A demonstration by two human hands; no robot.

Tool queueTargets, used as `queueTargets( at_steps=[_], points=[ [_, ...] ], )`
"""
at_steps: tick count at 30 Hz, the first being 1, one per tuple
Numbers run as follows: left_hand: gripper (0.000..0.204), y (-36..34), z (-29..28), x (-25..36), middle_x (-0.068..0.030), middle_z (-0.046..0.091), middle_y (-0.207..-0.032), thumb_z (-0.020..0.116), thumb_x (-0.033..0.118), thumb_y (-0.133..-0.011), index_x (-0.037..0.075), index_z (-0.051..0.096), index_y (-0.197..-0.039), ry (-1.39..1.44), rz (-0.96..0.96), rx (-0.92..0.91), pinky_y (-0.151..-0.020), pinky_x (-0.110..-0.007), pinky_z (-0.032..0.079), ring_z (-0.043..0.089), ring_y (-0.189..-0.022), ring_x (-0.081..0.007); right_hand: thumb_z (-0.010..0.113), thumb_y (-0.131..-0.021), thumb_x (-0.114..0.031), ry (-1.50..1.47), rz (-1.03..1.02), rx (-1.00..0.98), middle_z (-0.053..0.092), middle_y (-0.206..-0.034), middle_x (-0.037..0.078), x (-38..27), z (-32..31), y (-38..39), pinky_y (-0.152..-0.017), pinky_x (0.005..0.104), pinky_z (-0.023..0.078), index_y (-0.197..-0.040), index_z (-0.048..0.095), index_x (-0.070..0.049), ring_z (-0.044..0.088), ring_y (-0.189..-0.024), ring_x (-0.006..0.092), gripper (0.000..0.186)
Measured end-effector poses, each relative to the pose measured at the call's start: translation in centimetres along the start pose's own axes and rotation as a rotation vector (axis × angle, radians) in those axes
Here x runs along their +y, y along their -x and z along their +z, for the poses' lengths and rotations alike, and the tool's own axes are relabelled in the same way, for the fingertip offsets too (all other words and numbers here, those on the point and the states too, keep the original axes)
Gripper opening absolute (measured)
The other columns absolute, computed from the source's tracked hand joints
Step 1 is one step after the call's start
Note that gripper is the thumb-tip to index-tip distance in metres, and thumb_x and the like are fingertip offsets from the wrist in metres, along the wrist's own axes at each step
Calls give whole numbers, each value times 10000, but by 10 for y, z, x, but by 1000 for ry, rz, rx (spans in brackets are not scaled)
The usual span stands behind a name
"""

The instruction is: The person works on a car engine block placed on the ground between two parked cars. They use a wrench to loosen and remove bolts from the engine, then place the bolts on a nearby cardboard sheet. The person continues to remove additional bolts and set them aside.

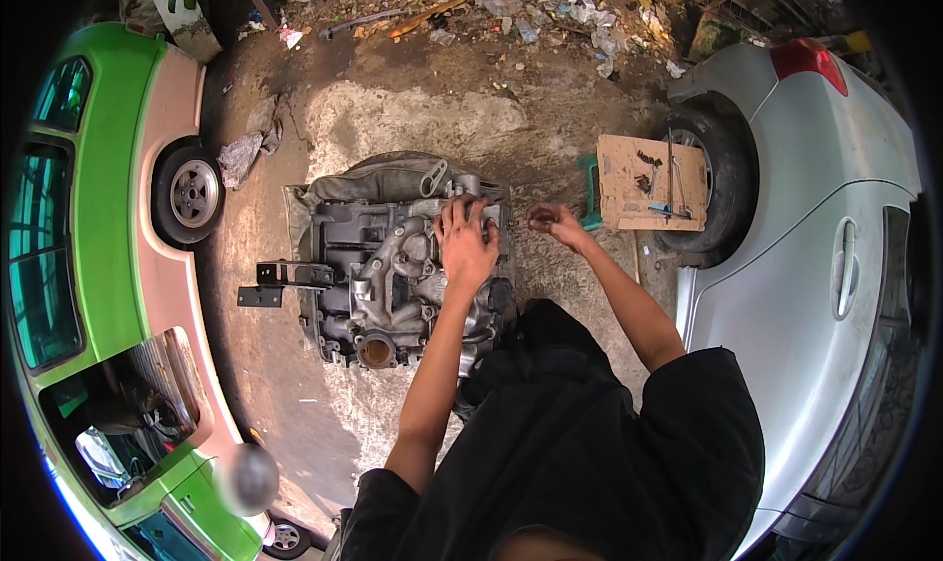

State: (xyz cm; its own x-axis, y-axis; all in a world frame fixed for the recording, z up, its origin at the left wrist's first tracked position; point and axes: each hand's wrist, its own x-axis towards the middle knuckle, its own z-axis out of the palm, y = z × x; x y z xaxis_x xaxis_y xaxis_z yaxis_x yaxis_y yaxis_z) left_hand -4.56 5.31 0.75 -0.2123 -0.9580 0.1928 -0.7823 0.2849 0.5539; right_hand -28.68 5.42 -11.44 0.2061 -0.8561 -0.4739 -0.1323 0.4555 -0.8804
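Observation:
A large grey metal engine point(398, 266) lies on the ground in front of me, with curved intake pipes and a round port on its near side. My left hand point(468, 239) rests on the engine's upper right part, fingers spread and nothing visibly gripped. Just right of the engine, my right hand point(558, 224) is held in the air with its fingers curled together. Whether something small is pinched there cannot be made out. A black metal bracket point(285, 275) sticks out from the engine's left side.
To the right, a cardboard sheet point(621, 207) lies on a green stool point(591, 190), bearing several tools and small dark parts. A green and pink vehicle point(177, 80) stands left, a silver car point(786, 237) right. Scattered litter point(589, 13) covers the far ground.

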Motion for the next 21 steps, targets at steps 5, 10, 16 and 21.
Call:
queueTargets(
  at_steps=[5,10,16,21],
  points=[
    [352,0,0,1,-101,568,-1293,617,185,-870,128,646,-1216,0,-4,3,-1118,-524,321,460,-1313,-350,729,-951,-83,12,-41,-81,696,-1012,30,-8,-4,-7,-904,358,539,-1026,694,-40,645,-1022,158,93],
    [352,0,-1,2,-104,570,-1297,619,185,-868,126,648,-1214,6,-7,12,-1115,-525,323,460,-1318,-351,715,-913,-4,-18,-57,-141,714,-994,51,-9,-11,-14,-907,373,556,-1005,690,-33,669,-1019,180,100],
    [351,-1,-1,2,-104,570,-1299,620,184,-868,128,647,-1214,-10,-13,3,-1115,-524,322,460,-1320,-347,721,-922,-30,96,-53,-123,708,-990,44,-9,-5,-20,-898,369,544,-1000,681,-32,662,-1012,167,88],
    [350,-1,0,3,-103,570,-1298,619,183,-869,128,647,-1214,-17,-18,4,-1115,-523,321,460,-1322,-343,720,-939,-50,58,-83,-123,697,-977,35,-1,3,-23,-884,357,539,-1005,666,-40,658,-996,165,86]
  ],
)
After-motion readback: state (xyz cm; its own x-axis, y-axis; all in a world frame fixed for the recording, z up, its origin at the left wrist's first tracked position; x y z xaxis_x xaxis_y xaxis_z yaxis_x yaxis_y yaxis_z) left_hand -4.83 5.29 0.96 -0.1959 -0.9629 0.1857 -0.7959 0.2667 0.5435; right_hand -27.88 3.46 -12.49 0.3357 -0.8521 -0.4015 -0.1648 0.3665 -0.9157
